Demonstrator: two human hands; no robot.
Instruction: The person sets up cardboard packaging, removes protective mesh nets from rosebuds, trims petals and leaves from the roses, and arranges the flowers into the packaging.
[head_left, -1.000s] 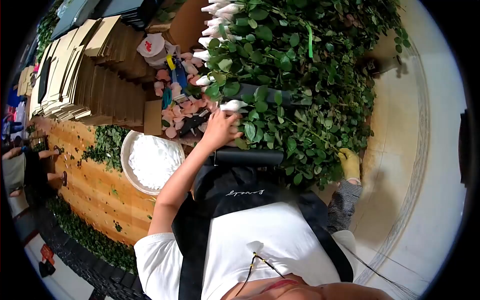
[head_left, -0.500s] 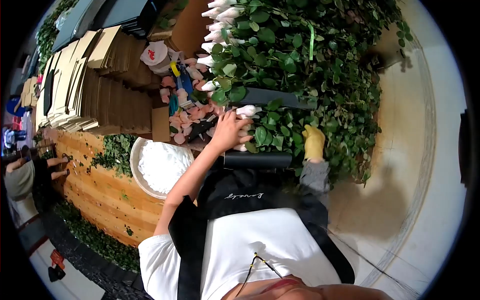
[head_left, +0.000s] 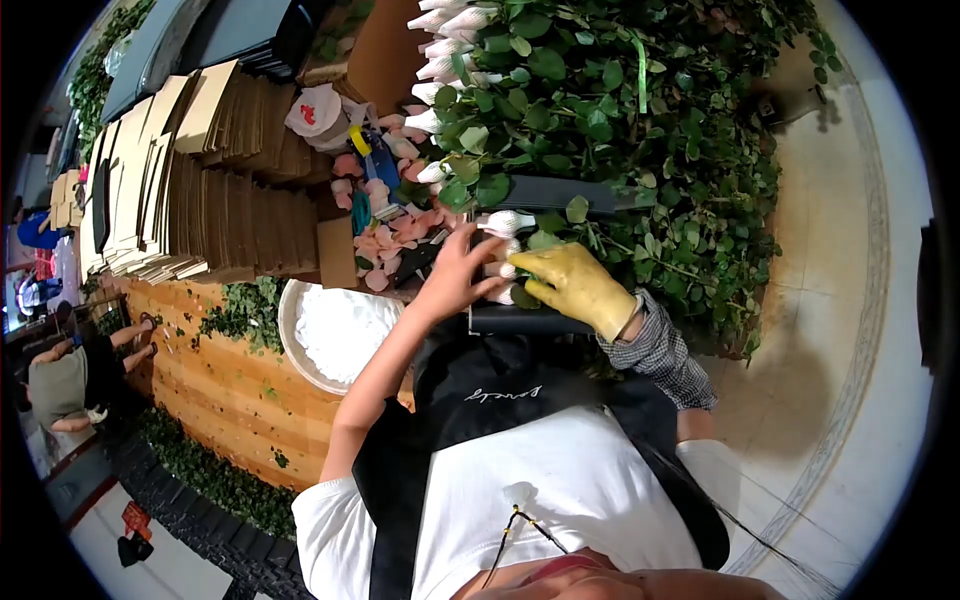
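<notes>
My bare left hand point(head_left: 452, 275) reaches in from the left, its fingers and thumb spread around the flower-head end of a short row of pale roses in white net sleeves point(head_left: 506, 222). My right hand point(head_left: 578, 285), in a yellow glove, comes from the stem side with its fingers stretched toward the same heads and its thumb apart. Leafy green stems point(head_left: 650, 235) extend right from the heads. A dark panel point(head_left: 565, 193) lies along the row's far side and a black bar point(head_left: 530, 320) along its near side. Parts of the heads are hidden behind my fingers.
Loose pink petals point(head_left: 385, 240) and a blue-and-yellow item point(head_left: 370, 155) lie left of the flowers. A round basin point(head_left: 288, 330) holds white material. Stacked cardboard sheets point(head_left: 230, 220) stand at left, with more netted roses point(head_left: 440, 68) farther back. Another person point(head_left: 65, 385) is at far left.
My gloved right hand has moved left from the stems to the rose heads. My left hand stays by the heads, its fingers slightly shifted. The whole view has moved a little to the right.
</notes>
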